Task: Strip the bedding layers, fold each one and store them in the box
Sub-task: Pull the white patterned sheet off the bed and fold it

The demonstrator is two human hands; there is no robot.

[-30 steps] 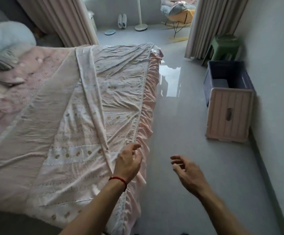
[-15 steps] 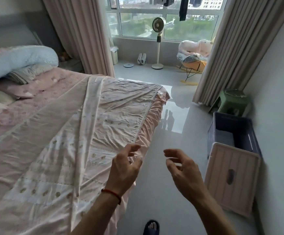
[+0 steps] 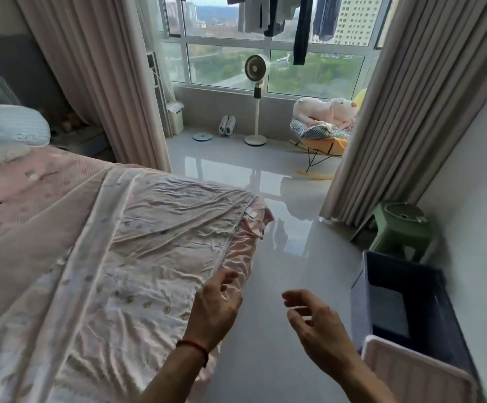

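A pale pink patterned sheet (image 3: 149, 257) lies wrinkled across the bed, one side folded back in a long diagonal band. A ruffled pink bed skirt (image 3: 245, 242) hangs along the bed's right edge. My left hand (image 3: 214, 309) hovers at that edge with loosely spread fingers, holding nothing. Over the floor to its right, my right hand (image 3: 314, 324) is relaxed and empty. The dark blue storage box (image 3: 410, 301) stands open by the right wall, its pinkish lid (image 3: 410, 373) leaning at its near end.
Pillows (image 3: 9, 126) sit at the bed's head on the left. A green stool (image 3: 402, 228) stands beyond the box. Curtains (image 3: 396, 112) frame a window bay holding a standing fan (image 3: 255, 97), shoes and a rocking chair (image 3: 320, 135). Glossy grey floor (image 3: 294, 242) runs between bed and wall.
The view has tilted up from bed and floor to the window. Both hands stay empty beside the bed's edge, fingers slightly more spread.
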